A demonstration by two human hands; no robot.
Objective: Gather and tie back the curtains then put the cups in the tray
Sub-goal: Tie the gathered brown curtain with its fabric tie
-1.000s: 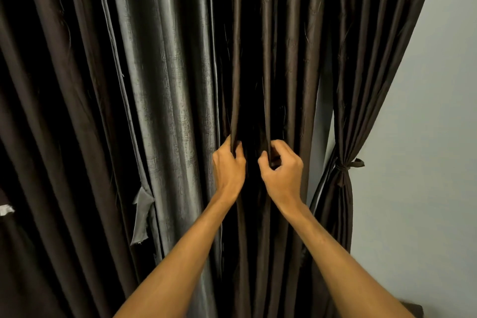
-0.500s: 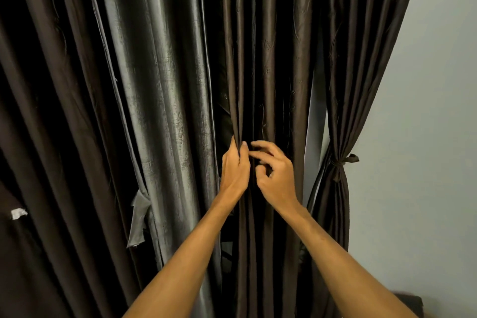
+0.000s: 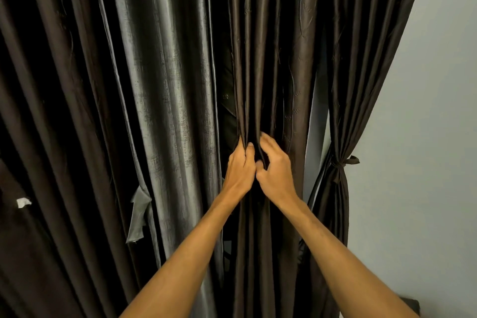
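Dark brown curtains fill the view. My left hand [image 3: 238, 170] grips several bunched folds of the middle curtain panel [image 3: 260, 72] at chest height. My right hand [image 3: 277, 168] sits right beside it, fingers curled round further folds of the same panel. The two hands touch each other. To the right, another brown curtain panel [image 3: 361, 59] hangs gathered, with a brown tieback [image 3: 342, 164] knotted round it. No cups or tray are in view.
A shiny grey lining panel [image 3: 165, 85] hangs left of my hands, with a loose fabric strip [image 3: 138, 217] dangling from it. More dark curtain [image 3: 51, 111] lies far left. A pale wall [image 3: 426, 137] is on the right. A dark object's corner [image 3: 410, 303] shows bottom right.
My right hand has come leftward, gathering folds, until it meets my left hand. The bunch of folds between the hands has grown tighter. The view has shifted slightly.
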